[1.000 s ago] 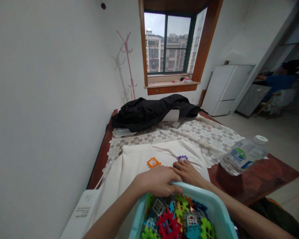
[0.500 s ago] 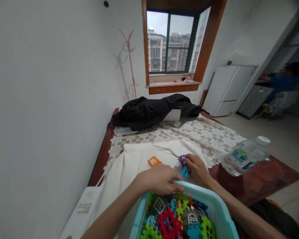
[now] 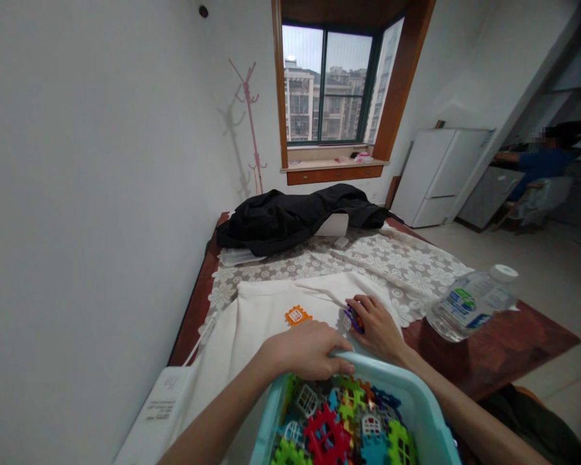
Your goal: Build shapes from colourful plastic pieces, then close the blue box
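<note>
A light-blue plastic bin (image 3: 433, 403) is close in front of me, full of colourful notched building pieces, among them a red piece (image 3: 326, 434). My left hand (image 3: 310, 349) is closed on the bin's far rim, thumb and fingers hooked over it. Just beyond the bin, my right hand (image 3: 377, 326) has its fingers curled over a purple building piece (image 3: 352, 319), which stands tilted above the white cloth (image 3: 256, 323). The palm hides part of what is under it. On the cloth to the left lies an orange building piece (image 3: 297, 316), flat and untouched.
A large clear bottle (image 3: 469, 303) with a white cap stands on the table's right side. Black fabric (image 3: 290, 219) lies across the far end of the lace tablecloth (image 3: 382, 258). A white box (image 3: 157, 410) is at the left edge. A seated person (image 3: 547, 165) is far right.
My right hand has drawn the purple piece up into a tilt under its fingers. The blue piece beside it has gone out of sight. My left hand stays on the rim.
</note>
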`<action>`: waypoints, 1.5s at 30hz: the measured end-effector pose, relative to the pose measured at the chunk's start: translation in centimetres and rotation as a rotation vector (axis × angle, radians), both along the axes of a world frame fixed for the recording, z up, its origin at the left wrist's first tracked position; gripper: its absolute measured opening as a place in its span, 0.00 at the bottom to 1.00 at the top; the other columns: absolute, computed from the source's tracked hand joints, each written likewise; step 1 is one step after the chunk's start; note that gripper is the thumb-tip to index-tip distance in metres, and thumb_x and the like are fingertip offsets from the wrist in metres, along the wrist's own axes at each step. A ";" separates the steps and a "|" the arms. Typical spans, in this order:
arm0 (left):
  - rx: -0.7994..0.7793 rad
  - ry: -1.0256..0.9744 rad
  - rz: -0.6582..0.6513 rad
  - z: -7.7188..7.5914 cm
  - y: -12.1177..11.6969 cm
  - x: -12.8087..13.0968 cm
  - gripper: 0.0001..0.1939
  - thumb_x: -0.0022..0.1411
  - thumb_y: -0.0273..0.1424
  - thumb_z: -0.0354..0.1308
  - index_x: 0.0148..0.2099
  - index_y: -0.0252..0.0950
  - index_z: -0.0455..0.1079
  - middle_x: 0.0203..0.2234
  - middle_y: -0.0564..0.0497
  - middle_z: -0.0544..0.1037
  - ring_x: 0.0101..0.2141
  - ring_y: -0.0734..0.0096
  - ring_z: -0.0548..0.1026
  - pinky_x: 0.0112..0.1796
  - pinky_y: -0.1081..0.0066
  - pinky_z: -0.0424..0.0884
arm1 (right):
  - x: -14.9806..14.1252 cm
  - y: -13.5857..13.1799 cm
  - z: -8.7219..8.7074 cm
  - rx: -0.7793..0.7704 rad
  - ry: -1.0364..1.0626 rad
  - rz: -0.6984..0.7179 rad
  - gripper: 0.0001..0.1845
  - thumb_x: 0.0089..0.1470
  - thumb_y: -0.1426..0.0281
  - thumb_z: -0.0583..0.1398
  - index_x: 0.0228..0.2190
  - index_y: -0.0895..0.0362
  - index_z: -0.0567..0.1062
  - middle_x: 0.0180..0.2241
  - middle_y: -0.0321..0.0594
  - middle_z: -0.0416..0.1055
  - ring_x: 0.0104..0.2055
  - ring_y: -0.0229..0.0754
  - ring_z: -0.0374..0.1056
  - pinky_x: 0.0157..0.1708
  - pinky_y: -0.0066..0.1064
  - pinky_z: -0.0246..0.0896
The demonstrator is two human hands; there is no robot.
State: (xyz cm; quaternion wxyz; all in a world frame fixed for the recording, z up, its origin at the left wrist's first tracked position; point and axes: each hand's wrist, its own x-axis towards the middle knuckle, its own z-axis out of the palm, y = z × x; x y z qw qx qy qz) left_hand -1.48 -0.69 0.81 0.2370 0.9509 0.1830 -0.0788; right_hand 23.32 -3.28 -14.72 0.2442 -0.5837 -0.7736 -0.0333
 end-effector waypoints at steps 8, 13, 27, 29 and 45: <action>-0.008 0.013 0.013 -0.1 0.0 0.0 0.12 0.70 0.43 0.61 0.44 0.42 0.80 0.36 0.49 0.86 0.39 0.58 0.83 0.31 0.70 0.63 | -0.1 -0.3 -0.5 0.034 0.003 0.007 0.24 0.51 0.74 0.64 0.51 0.55 0.70 0.53 0.50 0.73 0.50 0.54 0.72 0.48 0.44 0.73; -0.012 0.021 0.019 0.0 0.0 0.0 0.14 0.70 0.44 0.60 0.43 0.41 0.80 0.35 0.48 0.85 0.38 0.59 0.82 0.31 0.70 0.64 | 0.2 0.0 -0.6 0.005 0.047 -0.026 0.22 0.52 0.72 0.63 0.50 0.54 0.70 0.49 0.48 0.76 0.48 0.55 0.74 0.47 0.44 0.73; -0.004 0.035 0.028 0.3 0.0 0.0 0.15 0.70 0.45 0.58 0.43 0.40 0.80 0.35 0.47 0.85 0.39 0.58 0.82 0.30 0.70 0.64 | 2.7 0.2 5.0 0.018 0.982 -0.063 0.19 0.47 0.64 0.65 0.43 0.52 0.74 0.36 0.40 0.76 0.34 0.46 0.72 0.34 0.35 0.70; -0.003 0.029 0.027 0.2 0.0 0.0 0.15 0.70 0.45 0.59 0.43 0.40 0.80 0.35 0.46 0.85 0.39 0.57 0.83 0.30 0.70 0.63 | 2.1 -1.9 8.1 -0.067 1.065 0.117 0.20 0.50 0.62 0.65 0.46 0.52 0.74 0.38 0.42 0.75 0.35 0.47 0.72 0.32 0.35 0.70; -0.003 0.023 0.017 0.1 0.0 -0.1 0.13 0.70 0.41 0.58 0.44 0.40 0.79 0.37 0.47 0.86 0.38 0.59 0.82 0.33 0.70 0.67 | -2.2 -9.4 15.9 -0.527 0.454 0.778 0.24 0.65 0.64 0.64 0.61 0.42 0.73 0.58 0.44 0.76 0.62 0.52 0.72 0.62 0.44 0.68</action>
